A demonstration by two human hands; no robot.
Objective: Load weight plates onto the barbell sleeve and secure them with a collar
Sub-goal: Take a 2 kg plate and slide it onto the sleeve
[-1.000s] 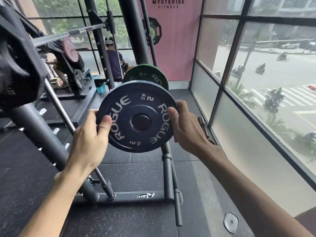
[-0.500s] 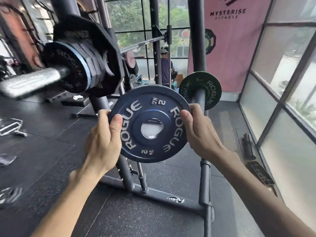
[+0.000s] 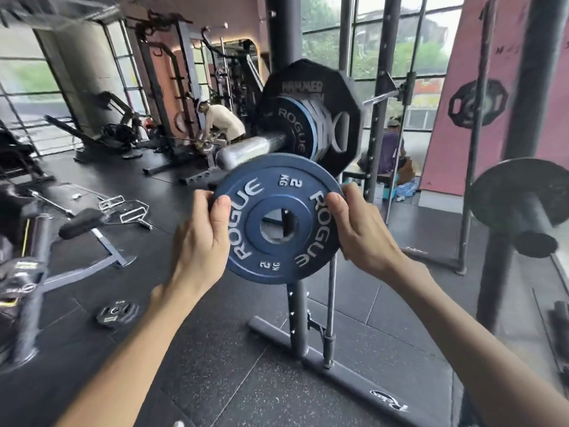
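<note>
The round dark-blue weight plate (image 3: pixel 278 218), printed with white ROGUE lettering and 2 KG marks, sat at the centre of the frame, held up in the air by both bare hands. The left hand (image 3: pixel 201 241) gripped its left rim, thumb laid over the printed face and the other fingers wrapped behind. The right hand (image 3: pixel 358 232) clasped the right rim the same way, thumb on the face near the lettering. Through the plate's centre hole showed floor and a dark upright. Just above the plate, and apart from it, the bare silver barbell sleeve (image 3: pixel 249 147) pointed its rounded end toward the lower left. Farther along the sleeve, upper right of centre, sat a black ROGUE plate with a blue edge (image 3: pixel 291 131), several thinner plates behind it, and then a large black many-sided plate (image 3: pixel 311 87) with blurred pale lettering. Below the hands, the dark grey rack post and its floor base (image 3: pixel 338 368) stood on black rubber flooring (image 3: pixel 215 365). At the right edge a dark plate on a storage peg (image 3: pixel 523 192) was blurred. At the lower left a small black plate (image 3: pixel 117 312) lay flat on the floor, and a person in a pale shirt (image 3: pixel 221 120) bent over equipment in the background.
</note>
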